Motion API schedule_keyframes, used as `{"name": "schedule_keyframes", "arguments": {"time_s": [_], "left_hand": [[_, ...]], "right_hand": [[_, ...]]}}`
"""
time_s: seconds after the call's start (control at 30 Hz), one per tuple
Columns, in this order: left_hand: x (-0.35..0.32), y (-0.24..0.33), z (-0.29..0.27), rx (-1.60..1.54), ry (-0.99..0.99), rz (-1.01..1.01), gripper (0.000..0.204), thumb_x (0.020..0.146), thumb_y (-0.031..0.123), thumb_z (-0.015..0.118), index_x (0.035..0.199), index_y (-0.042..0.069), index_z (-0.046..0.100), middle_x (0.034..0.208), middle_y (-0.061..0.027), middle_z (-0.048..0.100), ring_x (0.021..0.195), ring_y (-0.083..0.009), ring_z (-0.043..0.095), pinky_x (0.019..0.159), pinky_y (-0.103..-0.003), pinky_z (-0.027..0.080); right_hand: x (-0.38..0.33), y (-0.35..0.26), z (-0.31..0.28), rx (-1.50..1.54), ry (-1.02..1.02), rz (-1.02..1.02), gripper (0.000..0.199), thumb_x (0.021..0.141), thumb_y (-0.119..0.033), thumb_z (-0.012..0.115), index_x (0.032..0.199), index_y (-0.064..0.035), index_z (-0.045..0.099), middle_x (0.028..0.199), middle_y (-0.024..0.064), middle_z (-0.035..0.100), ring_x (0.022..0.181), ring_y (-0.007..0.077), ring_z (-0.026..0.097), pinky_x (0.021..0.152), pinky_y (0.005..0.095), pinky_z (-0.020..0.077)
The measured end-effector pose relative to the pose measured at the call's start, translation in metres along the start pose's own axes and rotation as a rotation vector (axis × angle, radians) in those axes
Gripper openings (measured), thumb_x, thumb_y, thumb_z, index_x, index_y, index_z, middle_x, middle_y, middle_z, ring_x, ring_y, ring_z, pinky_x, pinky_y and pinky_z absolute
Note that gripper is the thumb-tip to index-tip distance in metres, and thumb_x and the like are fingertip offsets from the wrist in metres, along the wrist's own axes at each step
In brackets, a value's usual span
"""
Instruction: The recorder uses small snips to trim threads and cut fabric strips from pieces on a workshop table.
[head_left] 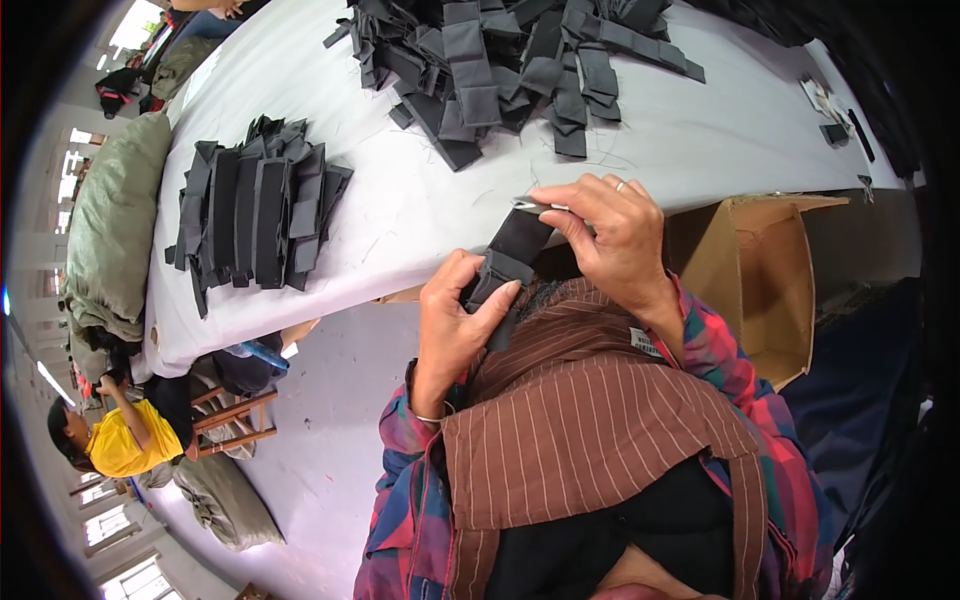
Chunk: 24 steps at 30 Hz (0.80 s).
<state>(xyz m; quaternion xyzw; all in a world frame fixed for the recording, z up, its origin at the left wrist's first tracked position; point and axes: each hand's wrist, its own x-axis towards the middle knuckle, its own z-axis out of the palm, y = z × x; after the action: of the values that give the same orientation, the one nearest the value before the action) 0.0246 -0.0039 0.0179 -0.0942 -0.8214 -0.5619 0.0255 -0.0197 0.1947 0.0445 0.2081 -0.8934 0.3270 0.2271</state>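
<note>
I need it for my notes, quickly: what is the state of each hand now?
Left hand: closed on the lower end of the black fabric strip.
Right hand: fingers pinch the strip's upper end.

A strap [515, 250] sits between the left hand [455, 315] and right hand [610, 235], at the table [420, 190] edge. One pile of straps [255, 210] lies left, another pile [510, 60] behind. A box [765, 280] stands right.

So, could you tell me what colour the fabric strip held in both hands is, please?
The fabric strip is black to dark grey, seen best in the head view.
</note>
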Motion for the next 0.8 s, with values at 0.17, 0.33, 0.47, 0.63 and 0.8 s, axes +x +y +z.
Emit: {"name": "schedule_keyframes", "arguments": {"time_s": [0.17, 0.33, 0.47, 0.63, 0.8], "left_hand": [[0.003, 0.003, 0.002, 0.072, -0.029, 0.041, 0.022, 0.074, 0.008, 0.074, 0.087, -0.003, 0.060, 0.074, -0.0093, 0.051, 0.066, -0.0201, 0.049, 0.061, -0.030, 0.041], [0.003, 0.009, -0.001, 0.140, -0.069, 0.030, 0.023, 0.074, 0.007, 0.074, 0.089, -0.003, 0.060, 0.077, -0.0111, 0.051, 0.069, -0.0243, 0.051, 0.063, -0.032, 0.042], [0.004, 0.014, -0.002, 0.207, -0.116, 0.055, 0.024, 0.073, 0.006, 0.073, 0.092, -0.003, 0.061, 0.081, -0.0126, 0.053, 0.075, -0.0275, 0.053, 0.067, -0.034, 0.044], [0.005, 0.012, -0.003, 0.237, -0.135, 0.076, 0.025, 0.072, 0.005, 0.073, 0.093, -0.002, 0.062, 0.084, -0.0134, 0.055, 0.079, -0.0303, 0.055, 0.070, -0.036, 0.045], [0.007, 0.016, -0.004, 0.339, -0.173, 0.076, 0.025, 0.071, 0.006, 0.073, 0.093, -0.001, 0.062, 0.086, -0.0137, 0.055, 0.082, -0.0318, 0.055, 0.072, -0.038, 0.045]], "right_hand": [[-0.003, 0.011, -0.001, 0.025, 0.015, 0.038, 0.012, 0.079, -0.016, 0.069, 0.090, -0.0120, 0.069, 0.075, 0.0009, 0.064, 0.068, 0.0201, 0.058, 0.062, 0.0308, 0.0403], [-0.002, 0.027, -0.007, 0.579, -0.165, 0.374, 0.017, 0.087, -0.020, 0.064, 0.093, -0.0046, 0.069, 0.072, 0.0032, 0.064, 0.064, 0.0089, 0.053, 0.062, 0.0235, 0.0433], [0.004, 0.042, -0.015, 0.680, -0.400, 0.395, 0.018, 0.091, -0.015, 0.060, 0.099, -0.0004, 0.066, 0.077, -0.0031, 0.061, 0.073, 0.0051, 0.050, 0.066, 0.0206, 0.0413], [0.017, 0.052, -0.020, 0.687, -0.611, 0.422, 0.020, 0.090, -0.019, 0.061, 0.093, 0.0006, 0.067, 0.074, -0.0034, 0.059, 0.068, 0.0037, 0.048, 0.060, 0.0213, 0.0380], [0.026, 0.053, -0.024, 0.500, -0.636, 0.370, 0.020, 0.088, -0.019, 0.063, 0.089, 0.0002, 0.068, 0.069, -0.0017, 0.059, 0.066, 0.0056, 0.050, 0.060, 0.0228, 0.0401]]}}
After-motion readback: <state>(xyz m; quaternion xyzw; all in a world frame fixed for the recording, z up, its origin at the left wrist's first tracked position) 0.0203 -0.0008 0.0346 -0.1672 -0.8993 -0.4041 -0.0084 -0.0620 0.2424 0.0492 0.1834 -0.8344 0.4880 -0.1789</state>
